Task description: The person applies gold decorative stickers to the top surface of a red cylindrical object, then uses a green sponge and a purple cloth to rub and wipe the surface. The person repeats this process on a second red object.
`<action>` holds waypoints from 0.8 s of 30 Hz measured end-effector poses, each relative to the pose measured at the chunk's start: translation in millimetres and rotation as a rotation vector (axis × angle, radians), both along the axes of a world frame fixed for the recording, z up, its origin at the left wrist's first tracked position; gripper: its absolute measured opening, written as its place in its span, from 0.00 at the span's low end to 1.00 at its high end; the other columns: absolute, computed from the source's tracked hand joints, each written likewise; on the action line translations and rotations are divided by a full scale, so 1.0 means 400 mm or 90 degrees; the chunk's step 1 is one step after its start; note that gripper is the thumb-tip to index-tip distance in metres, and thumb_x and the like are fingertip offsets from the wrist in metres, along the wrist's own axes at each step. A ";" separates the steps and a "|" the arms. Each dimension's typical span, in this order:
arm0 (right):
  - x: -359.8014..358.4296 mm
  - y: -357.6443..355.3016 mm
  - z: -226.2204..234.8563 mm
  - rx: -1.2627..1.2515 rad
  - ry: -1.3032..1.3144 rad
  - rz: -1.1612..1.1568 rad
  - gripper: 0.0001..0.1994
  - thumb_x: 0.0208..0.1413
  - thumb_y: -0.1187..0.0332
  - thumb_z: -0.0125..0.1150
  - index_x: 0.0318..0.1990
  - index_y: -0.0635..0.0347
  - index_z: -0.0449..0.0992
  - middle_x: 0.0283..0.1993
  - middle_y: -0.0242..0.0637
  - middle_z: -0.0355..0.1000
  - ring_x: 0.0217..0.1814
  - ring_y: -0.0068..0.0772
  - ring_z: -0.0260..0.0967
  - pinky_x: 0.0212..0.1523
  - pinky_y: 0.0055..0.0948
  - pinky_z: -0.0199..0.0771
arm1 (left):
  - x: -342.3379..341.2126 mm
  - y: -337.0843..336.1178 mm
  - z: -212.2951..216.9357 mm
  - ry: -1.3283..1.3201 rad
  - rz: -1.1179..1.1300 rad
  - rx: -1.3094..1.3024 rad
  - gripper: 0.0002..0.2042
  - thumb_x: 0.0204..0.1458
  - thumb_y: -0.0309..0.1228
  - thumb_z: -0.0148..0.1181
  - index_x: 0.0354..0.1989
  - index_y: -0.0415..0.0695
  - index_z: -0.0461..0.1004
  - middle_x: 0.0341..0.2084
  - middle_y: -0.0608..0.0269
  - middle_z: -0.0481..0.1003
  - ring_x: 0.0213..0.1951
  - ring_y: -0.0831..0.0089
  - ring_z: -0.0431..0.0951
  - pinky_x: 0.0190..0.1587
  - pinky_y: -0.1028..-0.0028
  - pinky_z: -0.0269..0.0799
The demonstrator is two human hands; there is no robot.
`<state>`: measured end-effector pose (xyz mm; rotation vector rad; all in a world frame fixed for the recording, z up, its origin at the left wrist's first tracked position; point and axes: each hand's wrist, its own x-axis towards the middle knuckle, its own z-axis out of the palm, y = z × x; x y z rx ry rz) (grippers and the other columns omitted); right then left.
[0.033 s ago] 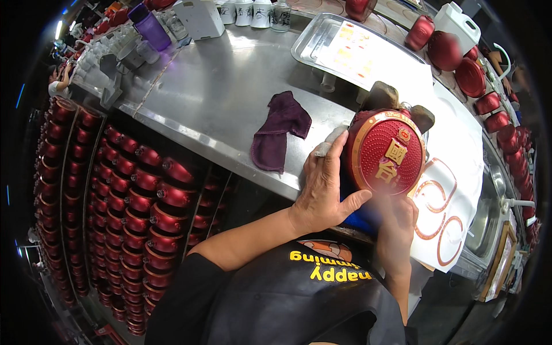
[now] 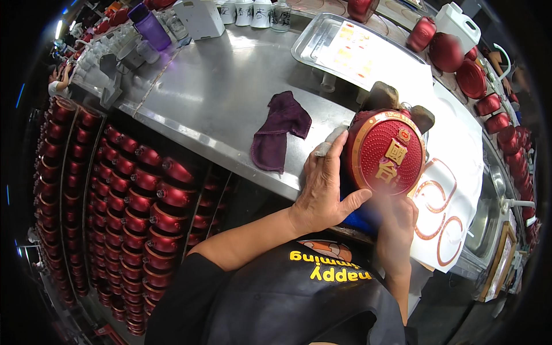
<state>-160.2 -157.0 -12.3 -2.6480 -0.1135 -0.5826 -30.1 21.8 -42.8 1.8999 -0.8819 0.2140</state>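
Note:
A round, flat-faced red bottle (image 2: 379, 138) with raised gold characters and an orange-gold patterned rim is propped, face up, against two dark blocks (image 2: 379, 96). My left hand (image 2: 325, 192) grips its left side, the thumb pointing toward the lower rim. A whitish wrap (image 2: 329, 144) covers a fingertip of that hand. At the bottle's lower edge, my right hand (image 2: 395, 221) is closed with bent fingers. A hazy smear hides its fingertips and anything in them. Something blue (image 2: 361, 221) shows beneath the bottle, between my hands.
A crumpled purple cloth (image 2: 279, 132) lies on the steel table (image 2: 213, 86). Orange-red ring decals (image 2: 450, 238) rest on white sheets at right. Behind are a metal tray (image 2: 307, 49) and red bottles (image 2: 421, 33). Racked red bottles (image 2: 167, 213) fill the left; a sink (image 2: 489, 224) stands far right.

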 end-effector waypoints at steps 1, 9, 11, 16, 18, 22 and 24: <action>0.000 0.000 0.000 0.001 -0.005 0.003 0.36 0.42 0.91 0.56 0.63 0.55 0.79 0.51 0.46 0.72 0.56 0.53 0.68 0.61 0.49 0.68 | -0.001 -0.001 0.000 0.010 0.004 0.002 0.49 0.60 0.49 0.67 0.76 0.30 0.43 0.71 0.33 0.54 0.71 0.43 0.56 0.73 0.52 0.48; 0.001 0.000 0.004 -0.007 0.015 -0.002 0.37 0.42 0.91 0.55 0.63 0.55 0.78 0.52 0.46 0.72 0.57 0.53 0.68 0.62 0.49 0.68 | -0.001 -0.002 -0.013 0.050 -0.001 -0.023 0.45 0.63 0.45 0.64 0.76 0.30 0.44 0.71 0.35 0.55 0.71 0.45 0.57 0.74 0.53 0.48; 0.000 0.001 0.004 0.000 0.007 0.001 0.37 0.41 0.92 0.55 0.63 0.54 0.78 0.52 0.47 0.72 0.57 0.53 0.68 0.62 0.49 0.68 | 0.001 -0.007 -0.015 0.066 0.007 -0.050 0.44 0.63 0.46 0.62 0.76 0.31 0.45 0.70 0.35 0.58 0.69 0.45 0.60 0.72 0.51 0.49; 0.000 -0.002 -0.003 0.006 0.000 0.005 0.37 0.42 0.91 0.56 0.63 0.54 0.78 0.52 0.46 0.72 0.56 0.53 0.68 0.61 0.49 0.68 | -0.039 0.022 -0.018 -0.062 0.065 -0.060 0.37 0.66 0.51 0.56 0.74 0.35 0.57 0.68 0.41 0.64 0.69 0.47 0.60 0.71 0.49 0.47; 0.001 -0.005 -0.007 0.003 0.012 0.008 0.36 0.42 0.92 0.55 0.63 0.54 0.78 0.52 0.46 0.72 0.56 0.53 0.68 0.60 0.49 0.68 | -0.097 0.042 -0.020 -0.238 -0.029 0.101 0.37 0.63 0.58 0.53 0.74 0.46 0.61 0.71 0.48 0.62 0.73 0.47 0.53 0.72 0.44 0.40; 0.001 -0.011 -0.011 -0.007 0.013 0.015 0.34 0.44 0.90 0.57 0.62 0.55 0.79 0.52 0.46 0.72 0.56 0.53 0.68 0.59 0.49 0.68 | -0.133 0.052 -0.040 -0.293 -0.017 0.288 0.42 0.58 0.63 0.55 0.77 0.53 0.58 0.73 0.48 0.57 0.76 0.45 0.46 0.71 0.37 0.32; 0.002 -0.010 -0.013 -0.024 0.015 0.004 0.33 0.45 0.90 0.58 0.62 0.55 0.79 0.52 0.45 0.72 0.56 0.53 0.68 0.58 0.48 0.70 | -0.122 0.048 -0.036 -0.252 0.008 0.302 0.44 0.58 0.63 0.55 0.78 0.52 0.56 0.74 0.48 0.56 0.77 0.44 0.45 0.71 0.36 0.33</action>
